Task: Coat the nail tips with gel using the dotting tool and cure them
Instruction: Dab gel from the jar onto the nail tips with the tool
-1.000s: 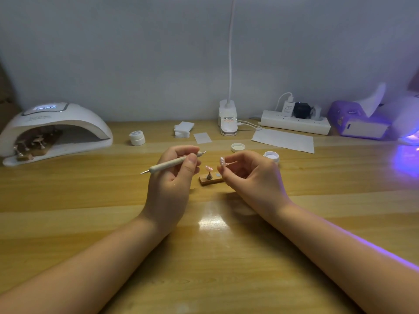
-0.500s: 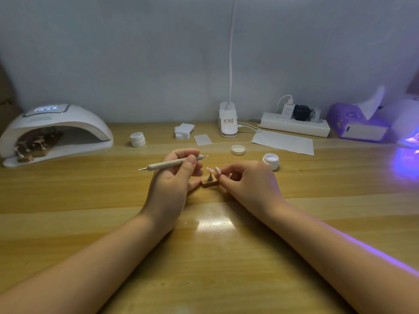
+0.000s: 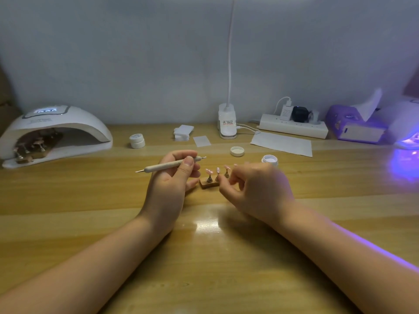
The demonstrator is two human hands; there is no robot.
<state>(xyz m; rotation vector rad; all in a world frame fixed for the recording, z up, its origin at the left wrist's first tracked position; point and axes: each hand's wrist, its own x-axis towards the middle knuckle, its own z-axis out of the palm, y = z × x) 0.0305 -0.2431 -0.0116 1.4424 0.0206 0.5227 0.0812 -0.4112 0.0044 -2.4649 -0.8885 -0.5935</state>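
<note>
My left hand (image 3: pixel 167 189) grips the beige dotting tool (image 3: pixel 163 166) level above the table, one metal tip pointing left and the other right. Just right of it, a small wooden stand (image 3: pixel 207 184) carries three pegs with pink nail tips (image 3: pixel 208 171). My right hand (image 3: pixel 256 189) is blurred beside the rightmost peg, its fingers loosely curled, and it appears to hold nothing. An open gel jar (image 3: pixel 269 159) stands behind that hand, with its lid (image 3: pixel 237 151) lying to the left. The white curing lamp (image 3: pixel 56 130) sits at the far left, with another stand of nail tips (image 3: pixel 34 146) inside.
A closed white jar (image 3: pixel 137 141), stacked wipes (image 3: pixel 182 132), a paper sheet (image 3: pixel 282 143), a clip lamp base (image 3: pixel 227 123) and a power strip (image 3: pixel 292 128) line the back. At the far right are a purple box (image 3: pixel 356 128) and a glowing violet lamp (image 3: pixel 408 141).
My right hand brought a peg with a nail tip down onto the wooden stand, let go and drew back to the right. My left hand kept the tool nearly still.
</note>
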